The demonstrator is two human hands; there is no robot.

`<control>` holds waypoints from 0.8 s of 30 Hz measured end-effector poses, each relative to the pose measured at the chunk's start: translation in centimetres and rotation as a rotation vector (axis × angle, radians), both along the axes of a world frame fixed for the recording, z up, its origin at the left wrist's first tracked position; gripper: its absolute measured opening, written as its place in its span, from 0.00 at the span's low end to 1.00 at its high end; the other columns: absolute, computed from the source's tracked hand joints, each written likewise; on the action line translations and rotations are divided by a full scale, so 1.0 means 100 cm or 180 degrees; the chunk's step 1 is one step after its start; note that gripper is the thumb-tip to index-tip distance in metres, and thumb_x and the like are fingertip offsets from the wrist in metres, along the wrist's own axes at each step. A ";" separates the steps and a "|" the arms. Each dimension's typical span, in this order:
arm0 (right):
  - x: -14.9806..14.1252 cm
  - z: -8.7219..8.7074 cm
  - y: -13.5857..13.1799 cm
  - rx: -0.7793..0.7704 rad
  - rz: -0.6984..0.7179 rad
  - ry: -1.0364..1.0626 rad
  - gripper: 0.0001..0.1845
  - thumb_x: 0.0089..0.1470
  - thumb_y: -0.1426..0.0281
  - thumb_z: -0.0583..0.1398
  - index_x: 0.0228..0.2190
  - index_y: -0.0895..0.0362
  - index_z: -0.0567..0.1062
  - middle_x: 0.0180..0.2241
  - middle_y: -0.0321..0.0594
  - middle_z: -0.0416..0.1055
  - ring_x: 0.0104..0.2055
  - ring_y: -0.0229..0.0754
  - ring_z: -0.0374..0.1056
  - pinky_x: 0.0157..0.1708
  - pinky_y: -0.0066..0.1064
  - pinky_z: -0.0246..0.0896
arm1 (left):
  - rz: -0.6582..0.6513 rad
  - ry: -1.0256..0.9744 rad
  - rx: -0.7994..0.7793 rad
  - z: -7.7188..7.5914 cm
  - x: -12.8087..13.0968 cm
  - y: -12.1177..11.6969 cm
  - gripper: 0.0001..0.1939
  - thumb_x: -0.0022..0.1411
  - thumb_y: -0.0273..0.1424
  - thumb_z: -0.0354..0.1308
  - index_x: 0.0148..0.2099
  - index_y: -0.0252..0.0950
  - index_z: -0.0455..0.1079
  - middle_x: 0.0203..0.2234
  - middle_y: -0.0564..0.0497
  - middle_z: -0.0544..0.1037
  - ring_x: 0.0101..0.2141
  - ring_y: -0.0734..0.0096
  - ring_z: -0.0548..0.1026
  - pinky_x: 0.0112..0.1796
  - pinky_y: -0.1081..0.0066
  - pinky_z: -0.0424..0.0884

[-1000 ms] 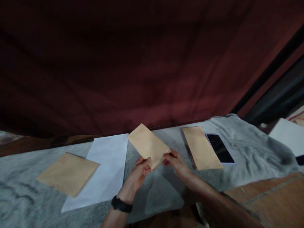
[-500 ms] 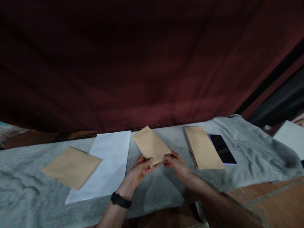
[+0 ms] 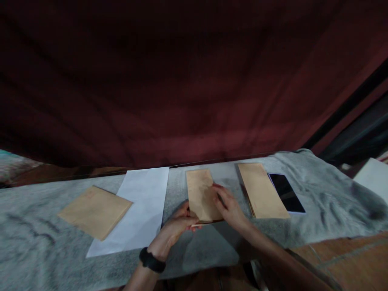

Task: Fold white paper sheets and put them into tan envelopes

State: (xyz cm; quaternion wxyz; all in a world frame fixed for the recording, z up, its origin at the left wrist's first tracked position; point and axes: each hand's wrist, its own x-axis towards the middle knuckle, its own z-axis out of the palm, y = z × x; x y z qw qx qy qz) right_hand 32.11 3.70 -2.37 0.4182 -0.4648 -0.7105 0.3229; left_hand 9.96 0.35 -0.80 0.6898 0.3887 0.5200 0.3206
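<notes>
A brown paper envelope [image 3: 200, 190] is held over the grey cloth in front of me, its long side pointing away. My left hand [image 3: 178, 222], with a dark band on the wrist, pinches its near left corner, thumb on top and fingers underneath. Against the right part of its upper face lies my right hand [image 3: 228, 204], thumb and fingers apart. The envelope's near edge looks layered, but I cannot make out what is inside.
At right, a stack of brown envelopes [image 3: 263, 192] lies beside a dark-screened phone [image 3: 286, 193]. More brown envelopes [image 3: 95, 212] overlap a white paper sheet [image 3: 142, 206] at left. Grey cloth [image 3: 27, 226] covers the surface; a dark red curtain [image 3: 194, 101] hangs behind.
The envelope has turned from slanted to nearly straight. My right hand has left its near right corner and moved up onto its face; my left hand keeps its hold.
</notes>
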 end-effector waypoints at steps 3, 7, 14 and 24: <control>-0.006 -0.001 -0.009 0.0499 0.0521 -0.1003 0.28 0.66 0.69 0.52 0.66 0.53 0.61 0.69 0.44 0.57 0.70 0.46 0.52 0.68 0.47 0.52 | -0.0303 0.0194 0.0042 -0.001 -0.001 -0.003 0.30 0.47 0.32 0.66 0.53 0.35 0.65 0.27 0.55 0.79 0.27 0.67 0.79 0.25 0.74 0.66; -0.011 -0.010 -0.019 0.0891 0.0792 -0.2034 0.31 0.67 0.67 0.54 0.68 0.54 0.57 0.72 0.46 0.48 0.73 0.49 0.47 0.70 0.50 0.47 | -0.0506 0.0708 0.0055 0.001 -0.010 -0.003 0.25 0.51 0.35 0.64 0.51 0.36 0.66 0.26 0.56 0.79 0.22 0.70 0.76 0.24 0.73 0.66; -0.010 -0.024 -0.018 0.1156 0.0786 -0.2368 0.30 0.69 0.62 0.54 0.68 0.53 0.58 0.72 0.45 0.49 0.72 0.49 0.49 0.70 0.49 0.47 | 0.0081 0.3850 0.1703 0.010 -0.012 0.013 0.12 0.71 0.35 0.49 0.38 0.40 0.72 0.32 0.49 0.80 0.36 0.63 0.81 0.37 0.66 0.75; -0.014 -0.027 -0.019 0.1192 0.0743 -0.2324 0.20 0.67 0.61 0.58 0.55 0.56 0.73 0.58 0.47 0.71 0.67 0.49 0.58 0.70 0.48 0.46 | -0.0836 0.3873 0.3487 -0.016 0.046 0.057 0.27 0.76 0.39 0.41 0.71 0.37 0.55 0.70 0.45 0.59 0.71 0.61 0.51 0.68 0.51 0.53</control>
